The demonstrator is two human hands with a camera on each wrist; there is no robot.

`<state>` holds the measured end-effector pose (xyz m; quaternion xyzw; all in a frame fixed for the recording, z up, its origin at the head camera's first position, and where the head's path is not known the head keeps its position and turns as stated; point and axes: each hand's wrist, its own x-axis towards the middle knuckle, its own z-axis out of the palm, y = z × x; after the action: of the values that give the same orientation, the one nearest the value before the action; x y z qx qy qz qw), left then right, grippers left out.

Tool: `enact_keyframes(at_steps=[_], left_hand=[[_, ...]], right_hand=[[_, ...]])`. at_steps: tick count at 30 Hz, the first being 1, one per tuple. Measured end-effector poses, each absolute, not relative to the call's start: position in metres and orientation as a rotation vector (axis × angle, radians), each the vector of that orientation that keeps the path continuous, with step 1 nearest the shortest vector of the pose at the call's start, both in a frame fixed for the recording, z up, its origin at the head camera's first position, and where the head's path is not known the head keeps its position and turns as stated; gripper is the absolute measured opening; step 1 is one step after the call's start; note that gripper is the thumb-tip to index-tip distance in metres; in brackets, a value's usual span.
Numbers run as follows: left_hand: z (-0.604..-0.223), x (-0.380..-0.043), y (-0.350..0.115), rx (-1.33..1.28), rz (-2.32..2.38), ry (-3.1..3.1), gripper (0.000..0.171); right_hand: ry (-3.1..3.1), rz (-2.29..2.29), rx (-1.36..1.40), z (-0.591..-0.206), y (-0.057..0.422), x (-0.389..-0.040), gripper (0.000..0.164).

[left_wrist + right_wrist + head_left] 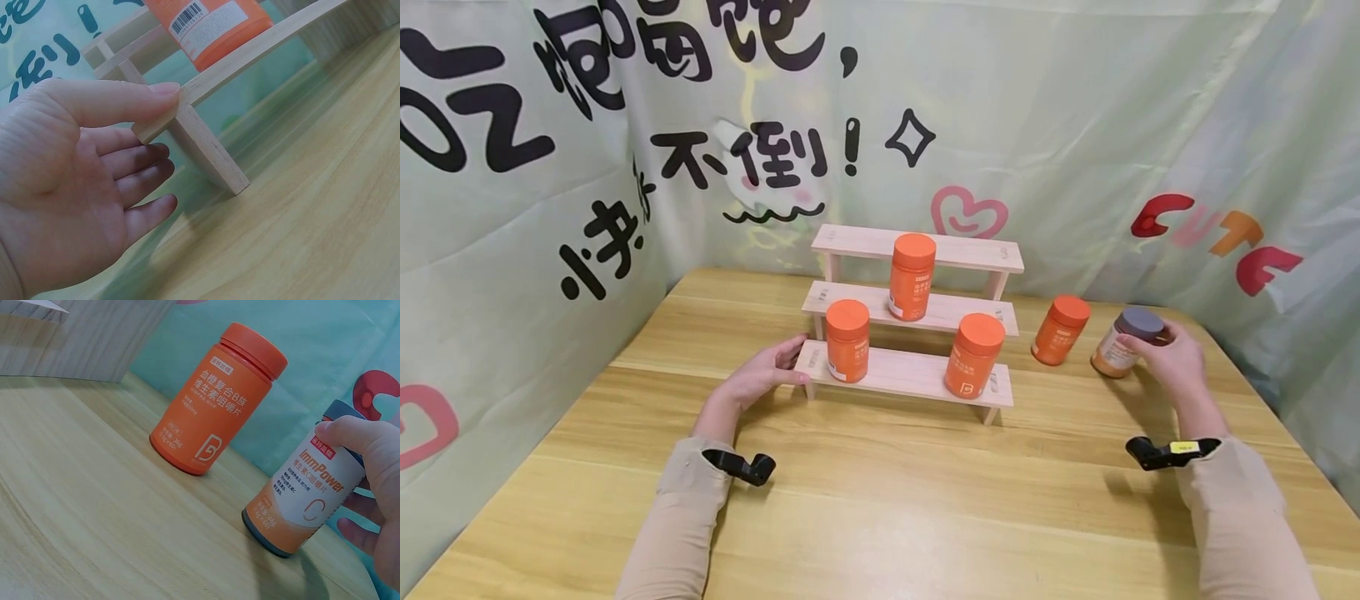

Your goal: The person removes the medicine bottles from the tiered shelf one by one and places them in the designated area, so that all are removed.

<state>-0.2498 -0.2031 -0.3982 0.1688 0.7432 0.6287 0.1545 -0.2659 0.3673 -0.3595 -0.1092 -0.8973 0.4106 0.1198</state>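
Note:
My left hand (765, 371) is at the left end of a three-tier wooden display stand (910, 374). In the left wrist view its thumb lies over the end of the lowest board (275, 40), fingers below. My right hand (1176, 358) grips a vitamin bottle (306, 487) with a grey-blue lid and a white-and-orange "ImmPower" label, thumb near the lid. The bottle's base is right at the table. Left of it stands an orange vitamin bottle (215, 403). Orange bottles stand on the lowest tier at left (847, 346) and right (973, 358); another (912, 279) is on the middle tier.
The wooden table (880, 500) ends in front of a pale green printed cloth (1060, 108) that hangs behind and at both sides. The stand's top board (850, 239) is near the back cloth. Black wrist cameras (741, 467) sit at both cuffs.

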Motion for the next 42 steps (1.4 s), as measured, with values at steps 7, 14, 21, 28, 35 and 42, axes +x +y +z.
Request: enact_keyframes(at_steps=[7, 14, 21, 28, 35, 42], left_hand=[[-0.398, -0.25, -0.203, 0.476, 1.794, 2.142, 0.087], [-0.397, -0.249, -0.202, 0.467, 1.787, 2.149, 0.086], [-0.396, -0.249, -0.202, 0.472, 1.796, 2.136, 0.085], [-0.397, -0.25, -0.203, 0.484, 1.803, 2.124, 0.085], [-0.397, -0.251, -0.203, 0.503, 1.808, 2.125, 0.086], [-0.397, -0.25, -0.203, 0.493, 1.799, 2.144, 0.089]], right_hand=[[-2.564, 1.311, -0.283, -0.36, 0.367, -0.265, 0.076], [-2.48, 1.376, -0.255, -0.369, 0.376, -0.266, 0.058], [-2.433, 1.444, -0.221, -0.376, 0.391, -0.27, 0.054], [-2.25, 1.657, -0.146, -0.354, 0.382, -0.248, 0.024], [-2.161, 1.689, -0.225, -0.35, 0.391, -0.251, 0.02], [-2.039, 1.82, -0.115, -0.326, 0.383, -0.243, 0.014]])
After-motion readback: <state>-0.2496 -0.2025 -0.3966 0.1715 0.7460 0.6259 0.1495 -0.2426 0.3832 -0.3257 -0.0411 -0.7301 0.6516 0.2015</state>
